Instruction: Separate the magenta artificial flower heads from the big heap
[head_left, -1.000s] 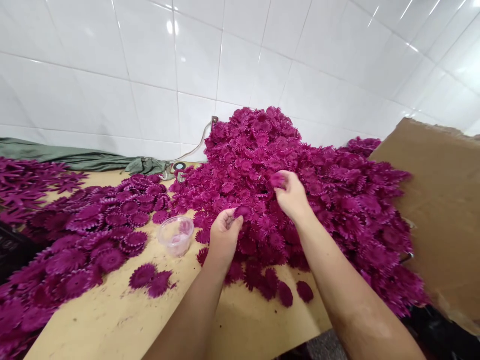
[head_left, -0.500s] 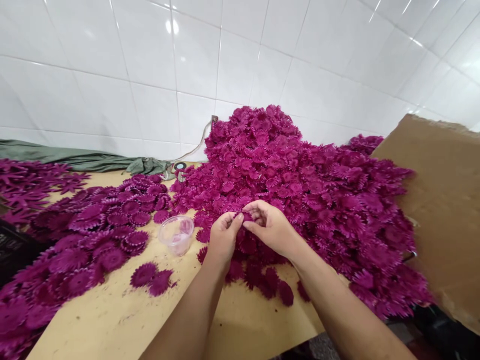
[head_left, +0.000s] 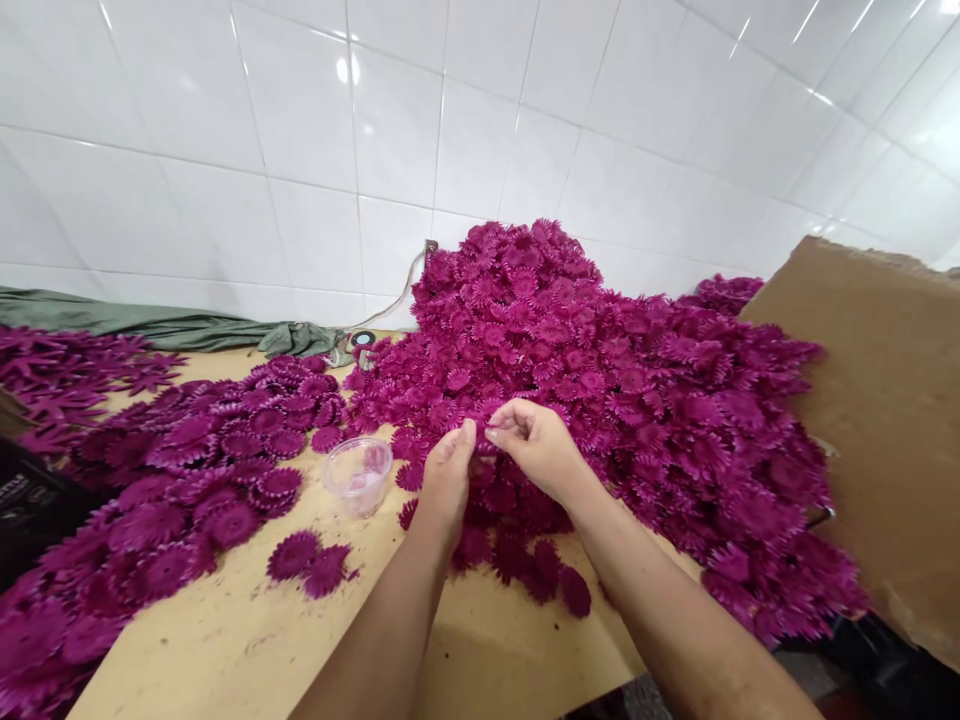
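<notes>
A tall heap of magenta fabric flower heads (head_left: 600, 390) rises against the tiled wall. My left hand (head_left: 448, 478) and my right hand (head_left: 534, 445) meet at the heap's front foot, fingers pinched together on a flower piece (head_left: 482, 440) held between them. Several loose flower heads (head_left: 525, 570) lie on the wooden table (head_left: 247, 640) just below my hands.
A small clear plastic cup (head_left: 358, 475) stands left of my left hand. Flat layered flower heads (head_left: 195, 490) spread over the table's left side. A cardboard sheet (head_left: 892, 420) leans at the right. Green cloth (head_left: 165, 325) and a cable lie along the wall.
My right hand came down from the heap with a flower piece and joined my left hand. Both hands now pinch the piece together, slightly higher than half a second ago.
</notes>
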